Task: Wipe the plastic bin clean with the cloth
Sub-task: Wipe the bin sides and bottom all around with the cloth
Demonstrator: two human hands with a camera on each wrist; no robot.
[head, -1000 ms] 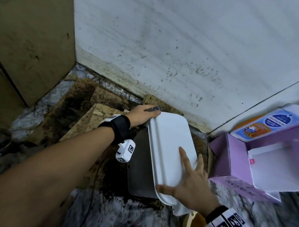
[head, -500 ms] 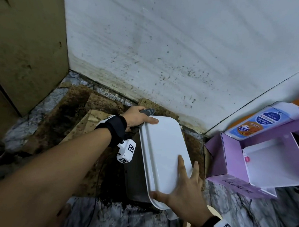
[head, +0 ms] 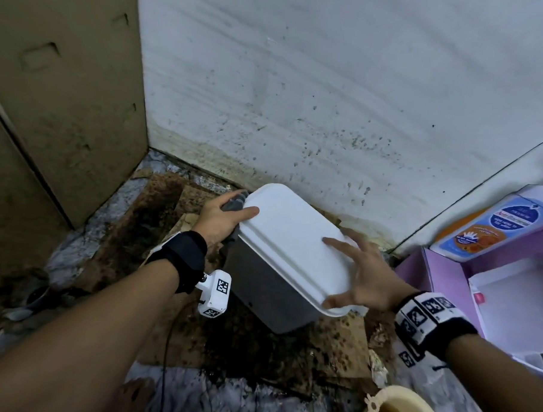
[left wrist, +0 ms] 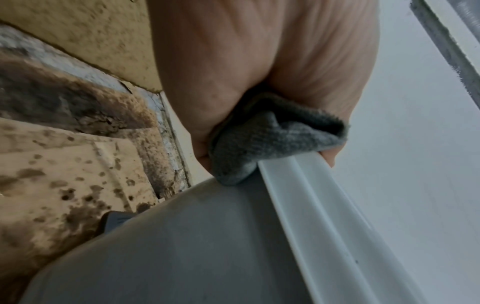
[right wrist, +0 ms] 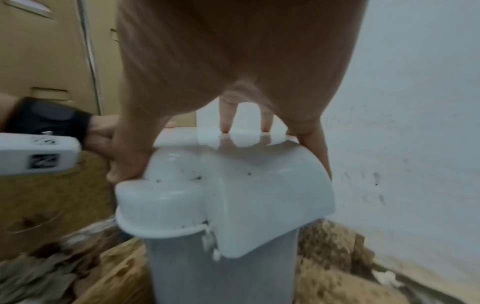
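Note:
The plastic bin [head: 261, 287] has a grey body and a white lid [head: 293, 242]; it stands tilted on stained cardboard by the wall. My left hand [head: 224, 218] grips a grey cloth [head: 232, 203] at the lid's far left corner, thumb lying on the lid. In the left wrist view the cloth [left wrist: 267, 139] is bunched in the palm against the lid's rim [left wrist: 311, 205] above the bin's grey side [left wrist: 182, 246]. My right hand [head: 360, 273] spreads over the lid's near right end, fingers straight. In the right wrist view its fingertips [right wrist: 224, 127] press on the lid [right wrist: 233, 185].
A speckled white wall [head: 321, 94] stands close behind the bin, a tan panel [head: 57, 106] at the left. A purple box [head: 485, 290] with a soap package [head: 495, 224] sits at the right. A yellow bowl [head: 394, 403] lies near the front. The cardboard [head: 254, 346] underfoot is wet and dirty.
The bin has turned and tilted, its lid now facing up and toward me. My right hand shifted onto the lid's near right end; the left hand kept the cloth at the far corner.

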